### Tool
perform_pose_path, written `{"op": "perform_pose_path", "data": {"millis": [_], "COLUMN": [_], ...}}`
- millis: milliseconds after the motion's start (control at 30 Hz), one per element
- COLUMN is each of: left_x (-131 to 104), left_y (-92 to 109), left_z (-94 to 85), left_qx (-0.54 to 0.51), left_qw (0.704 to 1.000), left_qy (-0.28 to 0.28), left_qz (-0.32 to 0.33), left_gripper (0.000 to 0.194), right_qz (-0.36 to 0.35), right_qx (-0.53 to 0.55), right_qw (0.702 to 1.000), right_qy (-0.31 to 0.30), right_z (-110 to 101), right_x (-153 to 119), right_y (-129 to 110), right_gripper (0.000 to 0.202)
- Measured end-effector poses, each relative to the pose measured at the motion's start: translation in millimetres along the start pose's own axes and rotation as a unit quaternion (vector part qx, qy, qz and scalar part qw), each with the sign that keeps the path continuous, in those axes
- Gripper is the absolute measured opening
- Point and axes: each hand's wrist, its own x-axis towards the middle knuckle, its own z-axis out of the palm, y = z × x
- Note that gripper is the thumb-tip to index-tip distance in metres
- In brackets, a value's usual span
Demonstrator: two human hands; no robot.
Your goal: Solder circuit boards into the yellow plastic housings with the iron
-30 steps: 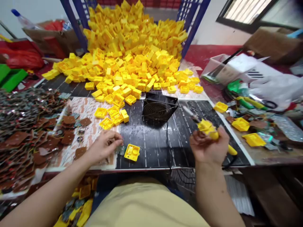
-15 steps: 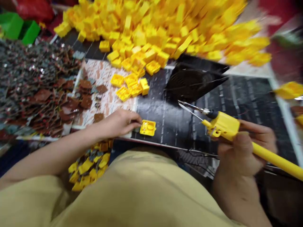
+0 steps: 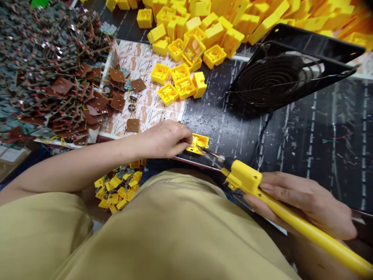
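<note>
A small open yellow plastic case (image 3: 203, 139) lies near the front edge of the dark bench, its hollow side up. My left hand (image 3: 164, 139) has thumb and fingers pinched at its left edge; whether a small part is also between the fingertips is hidden. My right hand (image 3: 311, 204) is wrapped round a yellow soldering iron (image 3: 246, 178) with a thin tube beside its metal tip. That tip reaches into the case, close to my left fingertips. Several similar yellow cases (image 3: 185, 88) sit just behind.
A large heap of yellow cases (image 3: 212, 29) spreads along the back. Brown circuit boards (image 3: 94, 100) with wires pile up at left. A black fan (image 3: 271, 79) stands tilted behind the iron. Below the bench edge is a batch of yellow pieces (image 3: 118, 190).
The soldering iron in my right hand has swung left and down, its tip now inside the case. My left hand stays pinched at the case's edge. The view has shifted.
</note>
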Motion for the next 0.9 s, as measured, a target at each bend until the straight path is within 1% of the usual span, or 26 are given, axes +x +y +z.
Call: {"op": "perform_pose_path", "data": {"millis": [33, 100, 233, 400, 500, 600, 700, 800, 833, 900], "left_x": [1, 1, 3, 6, 8, 9, 10, 11, 12, 12], "left_y": [1, 4, 7, 12, 14, 16, 16, 15, 15, 15], "left_z": [-1.1, -3.1, -4.0, -4.4, -6.8, -8.6, -9.2, -9.2, -9.2, -9.3], "left_qx": [0.003, 0.005, 0.029, 0.081, 0.093, 0.098, 0.104, 0.101, 0.099, 0.095], "left_qw": [1.000, 1.000, 0.998, 0.995, 0.993, 0.992, 0.990, 0.990, 0.991, 0.991], "left_qy": [-0.007, -0.017, -0.025, -0.046, -0.050, -0.055, -0.077, -0.084, -0.084, -0.085], "left_qz": [-0.009, -0.026, -0.040, -0.037, -0.043, -0.051, -0.051, -0.045, -0.044, -0.044], "left_gripper": [0.015, 0.016, 0.018, 0.020, 0.020, 0.020, 0.021, 0.020, 0.020, 0.020], "right_qz": [-0.031, -0.061, -0.062, -0.089, -0.096, -0.086, -0.089, -0.107, -0.114, -0.121], "right_qx": [0.002, -0.001, -0.020, -0.037, -0.017, 0.004, 0.022, 0.034, 0.034, 0.028], "right_qw": [1.000, 0.998, 0.998, 0.995, 0.995, 0.995, 0.994, 0.993, 0.992, 0.991], "right_qy": [-0.006, -0.008, -0.017, -0.019, -0.032, -0.046, -0.057, -0.038, -0.034, -0.046], "right_z": [1, 1, 2, 1, -1, -2, 0, -1, -2, -7], "right_x": [2, 5, 8, 12, 11, 7, 6, 10, 11, 12], "right_y": [3, 4, 1, 0, 2, 4, 5, 7, 8, 9], "right_gripper": [0.016, 0.012, 0.013, 0.019, 0.013, 0.009, 0.018, 0.029, 0.031, 0.029]}}
